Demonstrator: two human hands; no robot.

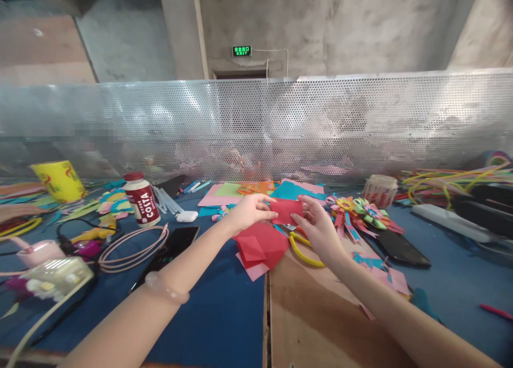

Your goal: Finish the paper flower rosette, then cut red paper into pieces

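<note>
Left hand (pixel 250 214) and right hand (pixel 318 226) pinch the red paper (pixel 286 213) at opposite ends, its long axis running between them, above the counter (pixel 224 309), short of its far edge.

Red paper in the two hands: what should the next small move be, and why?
Probably a fold: bring one end of the red paper toward the other. The left hand pinches one end and the right hand the opposite end, so both ends can be guided, and neither hand holds a tool. Whether it is already folded, I cannot tell.
</note>
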